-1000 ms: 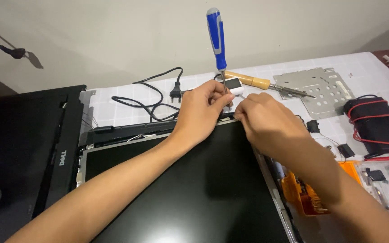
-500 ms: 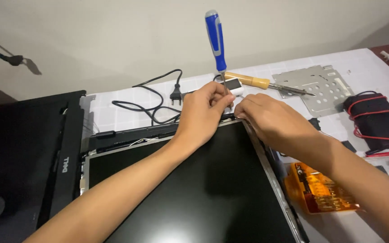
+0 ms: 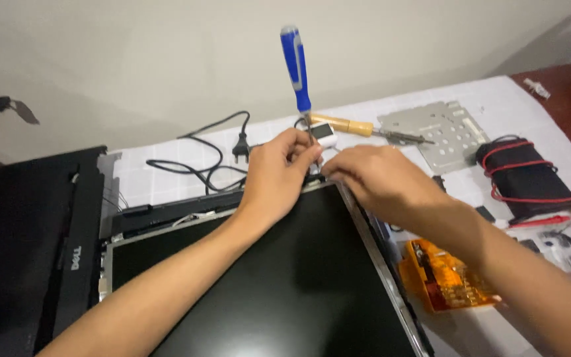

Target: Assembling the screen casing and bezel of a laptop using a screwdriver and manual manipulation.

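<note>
Black screen panel [image 3: 285, 284] corner hidden under left hand [image 3: 277, 177]

Bare black screen panel [image 3: 285, 277] lies flat, blue-handled screwdriver [image 3: 297, 66] upright at its corner.

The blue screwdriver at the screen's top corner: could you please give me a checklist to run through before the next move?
1. Blue screwdriver upright at the corner: ok.
2. Left hand steadying its shaft: ok.
3. Right hand at the same corner of the screen panel: ok.
4. Tip seated in a screw: cannot tell, fingers hide it.
5. Black cable off the panel: ok.
</note>
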